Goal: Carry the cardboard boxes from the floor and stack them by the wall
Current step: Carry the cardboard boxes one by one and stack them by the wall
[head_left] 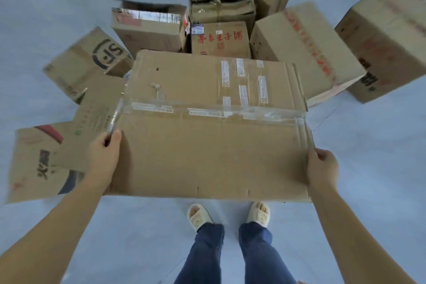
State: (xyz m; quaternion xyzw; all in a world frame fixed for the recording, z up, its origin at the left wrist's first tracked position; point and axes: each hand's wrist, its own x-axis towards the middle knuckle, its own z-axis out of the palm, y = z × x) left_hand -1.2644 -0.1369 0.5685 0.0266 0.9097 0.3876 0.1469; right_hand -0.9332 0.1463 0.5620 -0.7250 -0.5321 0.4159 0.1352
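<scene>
so, barely begun: left hand (pixel 103 157) and right hand (pixel 322 166), fingers curled over the edges, hold one large box (pixel 207 140) above the floor (pixel 368 145); other boxes (pixel 306 53) lie scattered, wall unseen.

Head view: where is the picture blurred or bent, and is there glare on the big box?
Head view: the big box and both hands, left hand and right hand, are fairly sharp; the boxes at the edges, such as the SF box, are smeared. The wide lens bends the outer boxes outward. The clear tape shines faintly; light is soft, shadows weak.
</scene>
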